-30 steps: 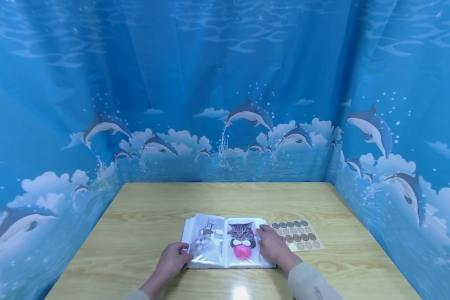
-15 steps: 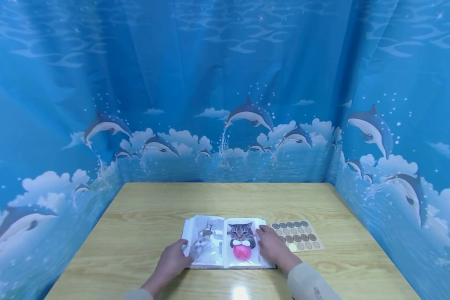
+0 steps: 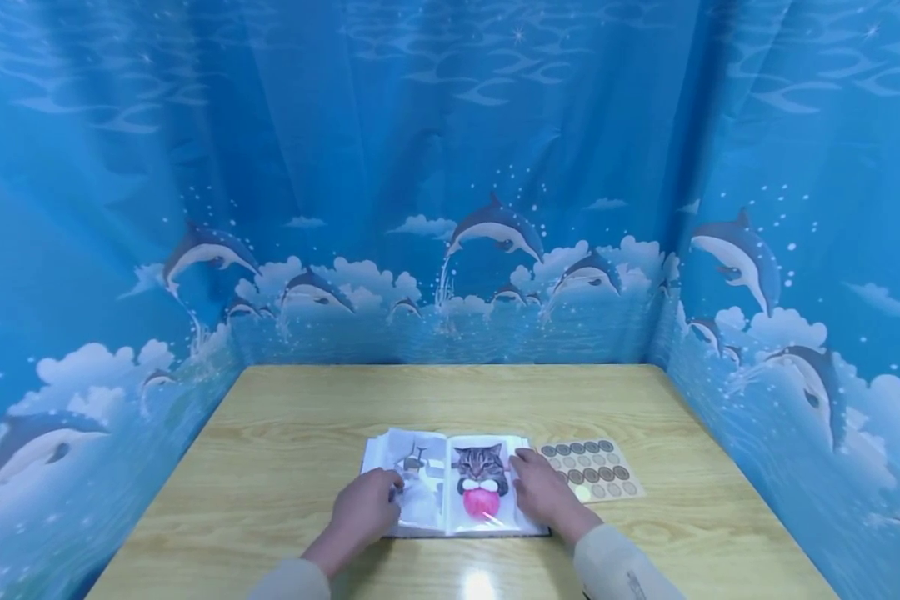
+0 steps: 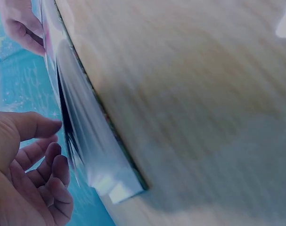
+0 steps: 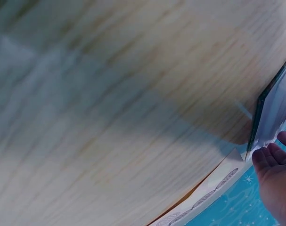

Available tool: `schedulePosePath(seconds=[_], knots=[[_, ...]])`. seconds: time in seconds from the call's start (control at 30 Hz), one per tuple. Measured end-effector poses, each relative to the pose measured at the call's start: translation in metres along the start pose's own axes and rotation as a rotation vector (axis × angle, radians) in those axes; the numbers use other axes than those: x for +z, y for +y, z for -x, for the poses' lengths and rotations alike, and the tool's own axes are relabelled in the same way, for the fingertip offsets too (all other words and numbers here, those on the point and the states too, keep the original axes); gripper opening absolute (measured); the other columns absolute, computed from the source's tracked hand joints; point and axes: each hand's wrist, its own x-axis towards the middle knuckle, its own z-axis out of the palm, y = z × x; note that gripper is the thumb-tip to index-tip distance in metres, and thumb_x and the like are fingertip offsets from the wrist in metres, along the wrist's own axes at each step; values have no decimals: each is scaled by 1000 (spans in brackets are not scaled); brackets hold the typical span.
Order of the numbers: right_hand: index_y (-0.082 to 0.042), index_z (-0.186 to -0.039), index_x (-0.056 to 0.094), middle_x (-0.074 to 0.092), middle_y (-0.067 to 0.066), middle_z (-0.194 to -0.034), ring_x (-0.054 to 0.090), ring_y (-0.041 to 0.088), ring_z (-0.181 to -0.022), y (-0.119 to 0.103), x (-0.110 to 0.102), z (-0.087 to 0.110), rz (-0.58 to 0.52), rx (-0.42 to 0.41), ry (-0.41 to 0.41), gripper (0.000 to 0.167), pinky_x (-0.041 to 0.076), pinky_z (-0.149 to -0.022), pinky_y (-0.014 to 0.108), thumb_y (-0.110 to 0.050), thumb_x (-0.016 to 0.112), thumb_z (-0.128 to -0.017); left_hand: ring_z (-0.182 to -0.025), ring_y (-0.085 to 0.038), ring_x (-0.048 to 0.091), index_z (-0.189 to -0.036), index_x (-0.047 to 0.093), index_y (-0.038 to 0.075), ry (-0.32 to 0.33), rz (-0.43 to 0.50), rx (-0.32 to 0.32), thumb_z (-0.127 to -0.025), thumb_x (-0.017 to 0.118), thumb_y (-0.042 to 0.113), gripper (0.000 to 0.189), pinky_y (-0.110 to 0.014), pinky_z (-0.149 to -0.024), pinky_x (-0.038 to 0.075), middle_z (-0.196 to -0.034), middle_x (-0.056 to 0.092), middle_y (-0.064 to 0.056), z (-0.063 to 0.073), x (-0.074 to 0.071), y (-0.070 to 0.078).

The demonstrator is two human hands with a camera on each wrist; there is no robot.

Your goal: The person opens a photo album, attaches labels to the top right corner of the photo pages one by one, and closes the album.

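A photo album lies spread on the table. Its right page has a tabby cat picture with a pink ball; a pale picture with a glare shows on the left page. My left hand is over the left page's outer edge. In the left wrist view its fingers are loosely bent, with the thumb tip close by the slightly parted pages; whether it touches them is unclear. My right hand holds the album's right edge, fingers along the side and thumb partly out of frame in the right wrist view.
A card with rows of round dark and light coin-like discs lies right of the album, partly behind the right hand. The wood-grain table is enclosed by blue curtains with dolphins. Light glares on the table's near part.
My left hand has moved from the album's left edge rightward and slightly up over the left page. That page's upper left corner dipped, then stands slightly raised again. The right hand stays put.
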Motion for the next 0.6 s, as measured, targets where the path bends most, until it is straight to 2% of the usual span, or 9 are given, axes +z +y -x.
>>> schedulePosePath(seconds=[0.13,0.37,0.6], knots=[[9,-135,52,45,28,-144,42,45,-133,1,-3,3,-11,-5,16,45,34,-110,57,-7,59,-94,-73,-16,60,-99,74,9,-17,5,-18,-75,74,7,24,-39,-67,52,-83,67,1,-8,0,10],[9,-135,53,47,29,-141,45,46,-130,5,-7,5,-23,-16,67,44,37,-109,57,-7,59,-94,-73,-18,61,-101,74,6,17,54,52,-77,76,11,25,-40,-67,53,-82,68,-2,-15,0,21],[11,-130,57,52,29,-135,49,45,-126,11,-11,7,-9,-55,151,40,40,-106,55,-4,60,-93,-80,-22,63,-102,71,3,31,106,75,-79,76,15,26,-40,-70,54,-86,67,-6,-23,8,33]])
